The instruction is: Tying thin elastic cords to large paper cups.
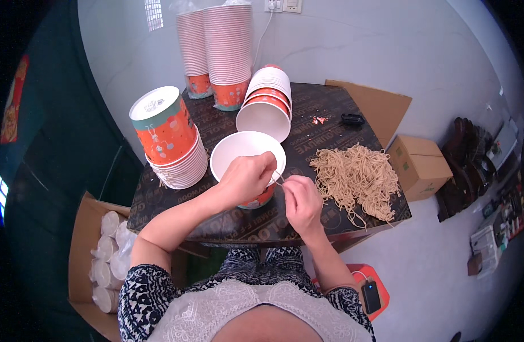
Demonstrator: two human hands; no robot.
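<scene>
Hands met at the cup's (248, 157) rim | your left hand (246, 178) gripped that rim, your right hand (301, 199) pinched a string (278, 179) against it | cup upright at table (324, 214) centre, empty inside | string pile (356, 176) and stacked cups (176, 148) suggested much work remained.

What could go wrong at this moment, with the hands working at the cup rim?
The thin string between the left hand and right hand may slip or snap. The open paper cup is light and might tip under the left hand. The string pile lies near the table edge; strands may fall.
</scene>
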